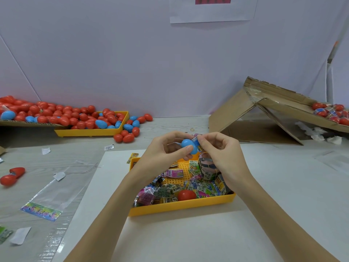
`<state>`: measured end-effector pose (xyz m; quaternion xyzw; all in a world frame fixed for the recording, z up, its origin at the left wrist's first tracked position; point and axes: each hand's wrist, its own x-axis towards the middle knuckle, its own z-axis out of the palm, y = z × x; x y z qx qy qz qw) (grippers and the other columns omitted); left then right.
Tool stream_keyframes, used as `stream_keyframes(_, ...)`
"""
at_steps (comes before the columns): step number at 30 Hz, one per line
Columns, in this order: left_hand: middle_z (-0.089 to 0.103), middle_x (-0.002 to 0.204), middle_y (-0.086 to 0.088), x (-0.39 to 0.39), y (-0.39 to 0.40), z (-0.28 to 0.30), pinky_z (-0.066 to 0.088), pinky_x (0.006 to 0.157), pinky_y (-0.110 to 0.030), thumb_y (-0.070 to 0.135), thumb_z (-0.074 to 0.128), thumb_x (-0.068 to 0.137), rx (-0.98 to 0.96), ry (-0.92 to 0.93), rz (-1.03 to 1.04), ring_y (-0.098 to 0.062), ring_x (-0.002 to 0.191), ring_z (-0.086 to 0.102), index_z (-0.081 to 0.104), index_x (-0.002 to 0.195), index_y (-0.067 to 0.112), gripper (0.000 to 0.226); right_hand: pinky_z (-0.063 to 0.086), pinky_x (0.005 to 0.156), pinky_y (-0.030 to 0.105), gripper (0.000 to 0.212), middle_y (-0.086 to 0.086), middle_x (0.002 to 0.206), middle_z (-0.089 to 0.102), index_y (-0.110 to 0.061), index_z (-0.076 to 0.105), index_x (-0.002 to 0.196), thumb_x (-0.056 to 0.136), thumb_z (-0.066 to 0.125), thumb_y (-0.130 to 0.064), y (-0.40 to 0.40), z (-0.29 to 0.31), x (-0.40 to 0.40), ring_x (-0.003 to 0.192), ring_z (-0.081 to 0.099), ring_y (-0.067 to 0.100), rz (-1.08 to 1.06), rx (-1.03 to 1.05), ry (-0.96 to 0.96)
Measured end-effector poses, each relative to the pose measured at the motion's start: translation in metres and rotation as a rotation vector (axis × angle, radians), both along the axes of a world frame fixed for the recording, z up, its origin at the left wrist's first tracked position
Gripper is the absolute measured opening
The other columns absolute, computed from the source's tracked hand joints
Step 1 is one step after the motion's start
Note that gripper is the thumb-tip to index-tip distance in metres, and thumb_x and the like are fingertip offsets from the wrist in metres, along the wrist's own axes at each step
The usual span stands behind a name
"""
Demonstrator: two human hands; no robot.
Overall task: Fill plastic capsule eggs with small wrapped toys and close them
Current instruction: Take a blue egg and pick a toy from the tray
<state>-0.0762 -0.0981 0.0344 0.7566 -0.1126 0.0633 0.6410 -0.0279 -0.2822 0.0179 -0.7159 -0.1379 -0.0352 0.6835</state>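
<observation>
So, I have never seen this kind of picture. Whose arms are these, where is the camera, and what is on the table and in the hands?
There is no machine here. A person wears a camera on the head, so you look down at their own two arms. The left hand holds a blue capsule egg. The right hand pinches a small wrapped toy at the egg's opening. Below the hands stands a yellow tray of wrapped toys with one red egg in it. At the far left, a second yellow tray holds a pile of red and blue eggs. A tilted cardboard box lies at the right.
</observation>
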Motion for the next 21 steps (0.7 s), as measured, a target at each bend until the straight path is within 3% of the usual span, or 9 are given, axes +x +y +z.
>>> stream_keyframes(4, 0.078, 0.1, -0.004, -0.0006, -0.0004, -0.0002, 0.058, 0.081, -0.023, 0.021, 0.071, 0.097, -0.009, -0.026, 0.031, -0.021, 0.087, 0.077, 0.07, 0.118, 0.018, 0.021, 0.063, 0.063, 0.029, 0.023, -0.004, 0.09, 0.078, -0.025, 0.067, 0.109, 0.093, 0.07, -0.042, 0.0035, 0.004, -0.0044, 0.078, 0.077, 0.015, 0.003, 0.055, 0.031)
stream_keyframes(10, 0.078, 0.104, 0.0, -0.0003, 0.0015, 0.0008, 0.058, 0.083, -0.022, 0.023, 0.071, 0.097, -0.022, -0.034, 0.082, -0.02, 0.09, 0.077, 0.071, 0.116, 0.02, 0.02, 0.065, 0.066, 0.035, 0.025, -0.003, 0.087, 0.077, -0.023, 0.068, 0.101, 0.097, 0.064, -0.047, 0.0042, 0.008, -0.0077, 0.08, 0.076, 0.015, 0.006, -0.022, 0.018)
stream_keyframes(15, 0.079, 0.105, 0.002, 0.0005, 0.0019, 0.0006, 0.058, 0.085, -0.021, 0.023, 0.072, 0.096, -0.032, -0.027, 0.109, -0.019, 0.091, 0.078, 0.071, 0.118, 0.019, 0.022, 0.065, 0.076, 0.042, 0.026, -0.003, 0.091, 0.075, -0.019, 0.072, 0.107, 0.099, 0.062, -0.041, 0.004, 0.0101, -0.0094, 0.083, 0.074, 0.014, -0.04, -0.148, -0.137)
stream_keyframes(18, 0.079, 0.106, 0.002, 0.0004, 0.003, 0.0015, 0.059, 0.086, -0.023, 0.023, 0.073, 0.095, -0.019, -0.029, 0.106, -0.019, 0.092, 0.078, 0.071, 0.12, 0.019, 0.025, 0.063, 0.078, 0.036, 0.02, -0.005, 0.093, 0.076, -0.02, 0.074, 0.107, 0.098, 0.065, -0.036, 0.0033, 0.0091, -0.008, 0.089, 0.073, 0.013, -0.004, -0.188, -0.172)
stream_keyframes(21, 0.079, 0.106, 0.0, -0.0005, 0.0043, 0.0024, 0.059, 0.086, -0.024, 0.023, 0.075, 0.094, -0.017, -0.028, 0.087, -0.02, 0.092, 0.078, 0.071, 0.119, 0.017, 0.026, 0.061, 0.07, 0.027, 0.017, -0.004, 0.089, 0.077, -0.024, 0.074, 0.105, 0.099, 0.065, -0.037, 0.0029, 0.0069, -0.007, 0.087, 0.075, 0.014, 0.047, -0.108, -0.036)
